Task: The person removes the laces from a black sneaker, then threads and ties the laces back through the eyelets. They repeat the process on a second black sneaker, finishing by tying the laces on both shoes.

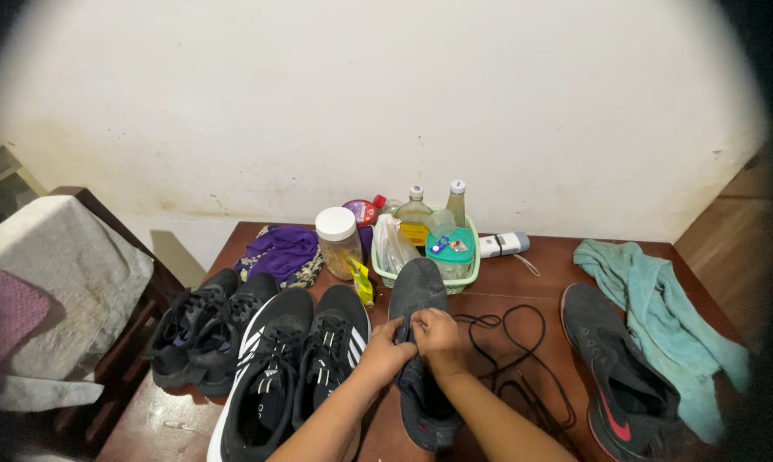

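Fingers of both hands meet on the dark grey sneaker [421,342] that lies toe-away on the wooden table [532,274]. The left hand [388,349] pinches the shoe's upper near the tongue, thumb and fingertips pressed together on the fabric. The right hand [440,335] curls over the same spot from the other side, fingers bent and closed on the upper, knuckles up. So the sneaker sits directly under and between both sets of fingers, its toe reaching toward the green basket [468,272], its heel toward the person.

Just right of the sneaker, a loose black shoelace [523,342] loops across the table. Farther right lies its mate, a dark grey sneaker with a red mark [618,376], beside a teal cloth [660,316]. Left of the held sneaker stand black shoes with white stripes [297,359], then a plain black pair [202,329]. Behind it, the basket holds bottles, with a white-lidded jar [338,242] and purple cloth [279,252] to the basket's left.
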